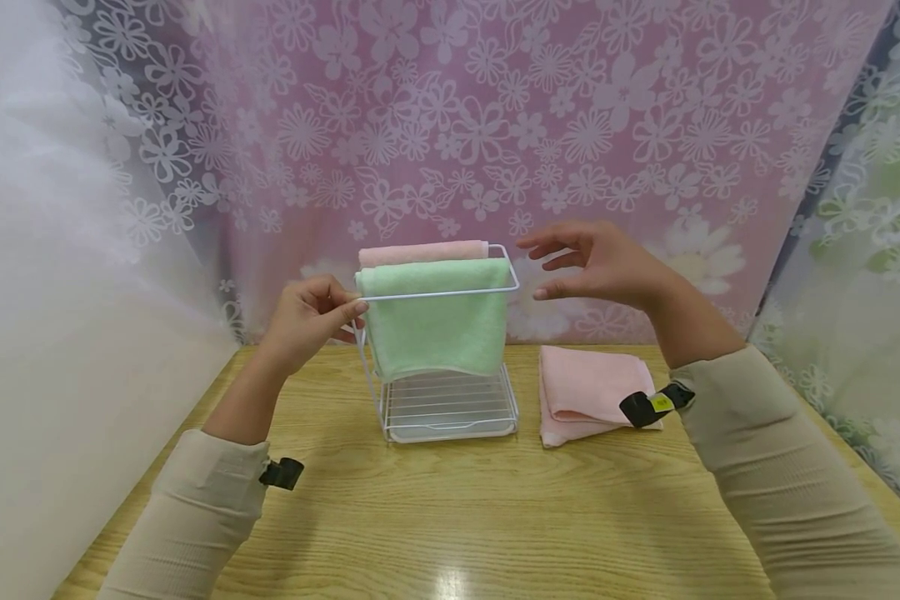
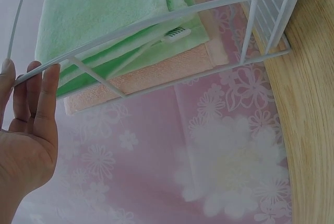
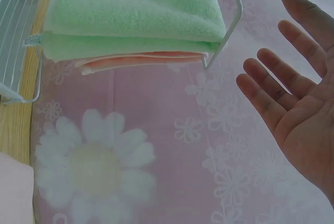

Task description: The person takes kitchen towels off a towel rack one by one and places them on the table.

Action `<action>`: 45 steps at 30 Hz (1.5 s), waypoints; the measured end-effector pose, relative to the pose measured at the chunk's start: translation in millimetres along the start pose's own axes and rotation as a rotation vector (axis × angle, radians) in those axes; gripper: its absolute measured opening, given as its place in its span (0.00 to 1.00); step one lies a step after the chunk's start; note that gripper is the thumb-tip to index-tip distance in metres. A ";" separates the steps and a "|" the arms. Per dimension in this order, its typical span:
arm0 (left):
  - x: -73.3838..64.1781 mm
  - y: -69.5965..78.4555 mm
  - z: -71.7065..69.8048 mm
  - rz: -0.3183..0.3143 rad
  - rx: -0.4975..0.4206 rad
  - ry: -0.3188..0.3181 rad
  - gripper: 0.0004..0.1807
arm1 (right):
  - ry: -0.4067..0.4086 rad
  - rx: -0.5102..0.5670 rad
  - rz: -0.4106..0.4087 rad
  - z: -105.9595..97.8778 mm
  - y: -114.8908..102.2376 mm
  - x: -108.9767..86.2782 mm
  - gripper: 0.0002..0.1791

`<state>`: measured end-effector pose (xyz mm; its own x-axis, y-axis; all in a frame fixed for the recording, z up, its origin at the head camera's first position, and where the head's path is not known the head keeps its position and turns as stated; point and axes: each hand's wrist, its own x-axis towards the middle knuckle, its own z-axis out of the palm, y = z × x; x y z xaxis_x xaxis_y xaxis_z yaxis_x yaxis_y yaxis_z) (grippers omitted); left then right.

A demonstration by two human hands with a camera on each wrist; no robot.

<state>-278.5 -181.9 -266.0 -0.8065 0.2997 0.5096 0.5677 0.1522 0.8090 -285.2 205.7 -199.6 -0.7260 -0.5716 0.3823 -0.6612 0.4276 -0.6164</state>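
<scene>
A white wire rack (image 1: 442,294) stands on the table, a folded light green towel (image 1: 438,325) draped over its upper front bar. Behind it a pink towel (image 1: 420,252) hangs on the rear bar. My left hand (image 1: 303,325) pinches the rack's upper left corner between thumb and fingers; the left wrist view shows the wire there beside the fingers (image 2: 48,96). Off the rack's right end, my right hand (image 1: 603,267) hovers apart from it with spread fingers, and the right wrist view shows its palm (image 3: 308,125) bare.
Right of the rack, a folded pink towel (image 1: 592,379) lies on the wooden table (image 1: 495,517). The rack's lower wire shelf holds a pale tray (image 1: 450,432). A pink flowered curtain (image 1: 450,125) hangs close behind the rack, with pale sheets at both sides.
</scene>
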 end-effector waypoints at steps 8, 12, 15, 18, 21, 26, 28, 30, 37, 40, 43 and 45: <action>0.0 -0.5 -0.1 -0.006 -0.004 0.002 0.07 | -0.004 0.005 -0.028 3.3 -7.5 11.8 0.31; 0.5 -0.3 0.0 -0.010 -0.003 -0.002 0.07 | -0.008 -0.013 -0.024 5.9 -10.3 17.7 0.32; 0.6 0.2 -0.1 -0.013 -0.012 0.000 0.07 | -0.015 -0.021 -0.002 8.4 -12.8 22.5 0.32; 0.1 0.7 -0.4 -0.010 -0.016 0.002 0.07 | -0.024 -0.013 0.025 10.5 -15.7 27.4 0.32; -0.1 0.6 -0.5 -0.007 -0.015 0.003 0.08 | -0.029 -0.006 0.031 12.0 -18.4 32.0 0.32; 0.4 -0.1 -0.5 -0.014 -0.017 0.002 0.08 | -0.035 0.003 0.040 14.2 -20.2 39.6 0.31; 0.5 0.1 -0.6 -0.013 -0.019 0.001 0.07 | -0.040 0.006 0.049 14.9 -20.3 42.2 0.31; 0.8 0.3 -0.7 -0.011 -0.016 0.000 0.07 | -0.047 0.014 0.056 15.5 -20.2 44.6 0.31; 0.9 0.6 -0.9 -0.023 -0.006 0.001 0.08 | -0.058 0.002 0.095 20.0 -20.2 55.0 0.31; 1.1 0.9 -1.1 -0.021 -0.004 -0.001 0.08 | -0.062 -0.015 0.085 22.6 -20.4 60.4 0.31; 1.2 0.6 -1.4 -0.014 -0.004 -0.004 0.08 | -0.073 -0.027 0.078 25.6 -21.6 65.5 0.31; 1.0 0.4 -1.7 -0.012 -0.005 -0.005 0.07 | -0.080 -0.022 0.082 28.1 -23.2 68.5 0.31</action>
<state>-279.4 -183.1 -264.7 -0.8126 0.3025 0.4981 0.5569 0.1509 0.8168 -314.4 137.0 -178.4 -0.7608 -0.5880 0.2748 -0.6053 0.4898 -0.6275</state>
